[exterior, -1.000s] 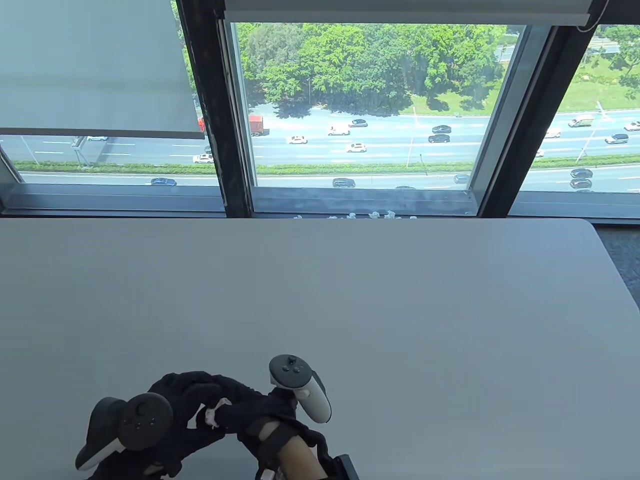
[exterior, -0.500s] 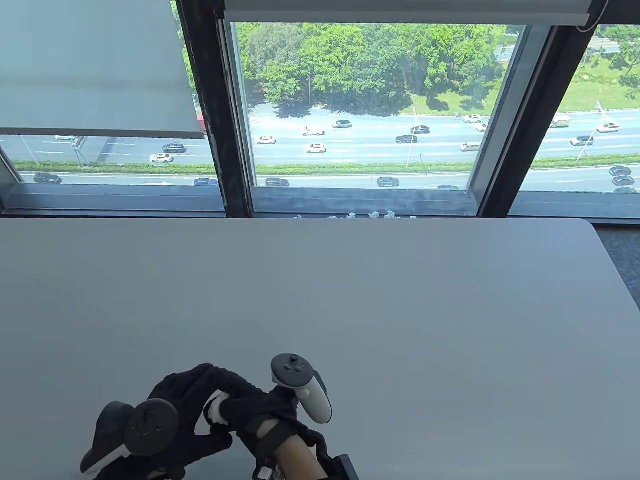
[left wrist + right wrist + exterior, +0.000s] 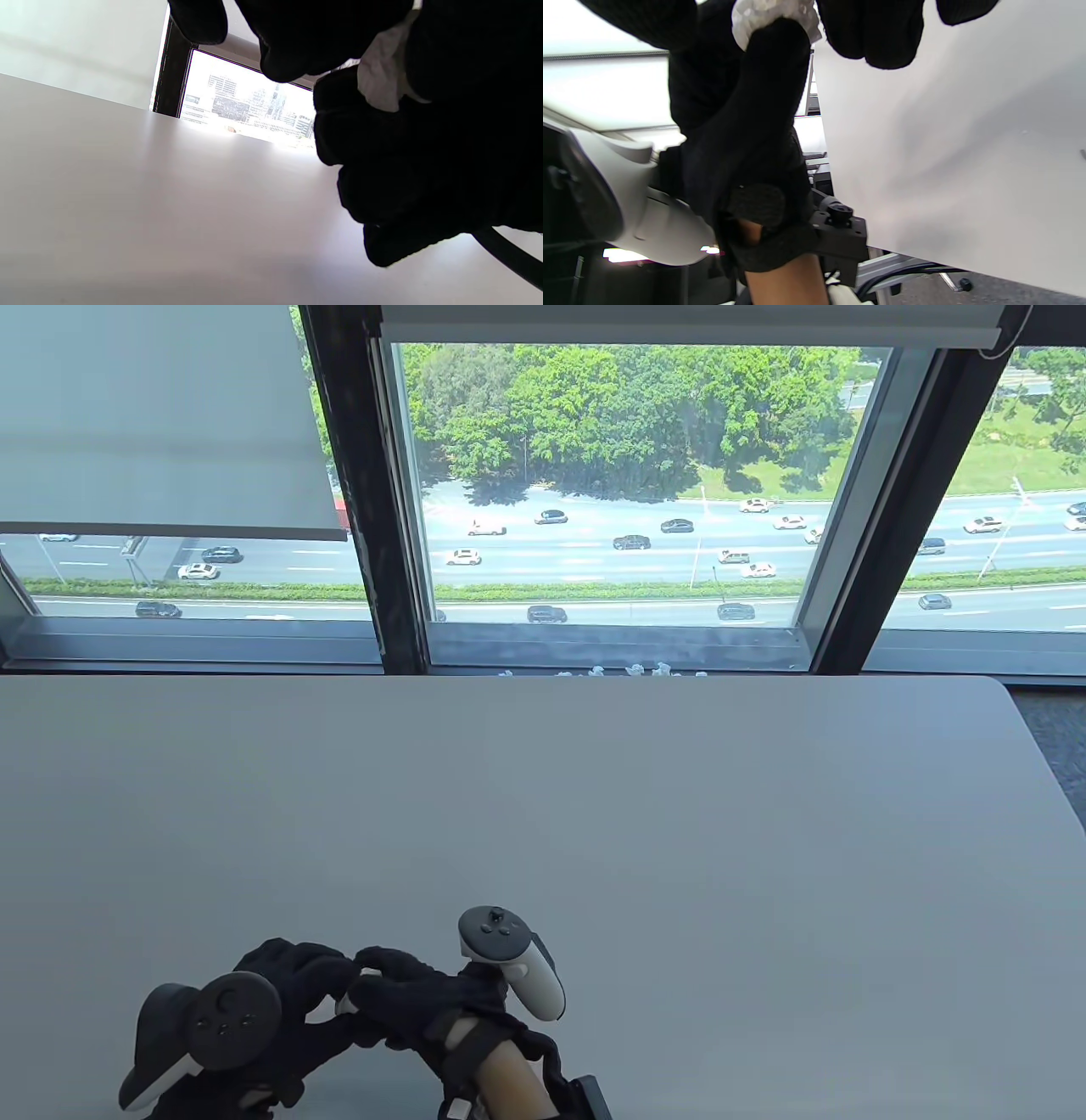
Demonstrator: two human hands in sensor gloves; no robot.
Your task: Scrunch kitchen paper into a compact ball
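Observation:
The kitchen paper (image 3: 347, 1004) is a small white wad, almost hidden between my two black-gloved hands near the table's front edge, left of centre. My left hand (image 3: 316, 976) curls around it from the left. My right hand (image 3: 383, 977) wraps over it from the right, and both hands press together on it. In the left wrist view the paper (image 3: 382, 80) shows as a white patch between dark fingers (image 3: 292, 46). In the right wrist view the paper (image 3: 772, 12) sits at the top edge, with a left-hand finger (image 3: 768, 84) pressed against it.
The grey table (image 3: 594, 814) stretches far ahead and to the right, with a rounded far right corner (image 3: 1010, 691). Several small white paper bits (image 3: 628, 671) lie on the window sill just beyond the far edge. Windows stand behind.
Both hands have shifted slightly left and down, and the fingers have closed more tightly over the paper. Less white shows between them than one second ago.

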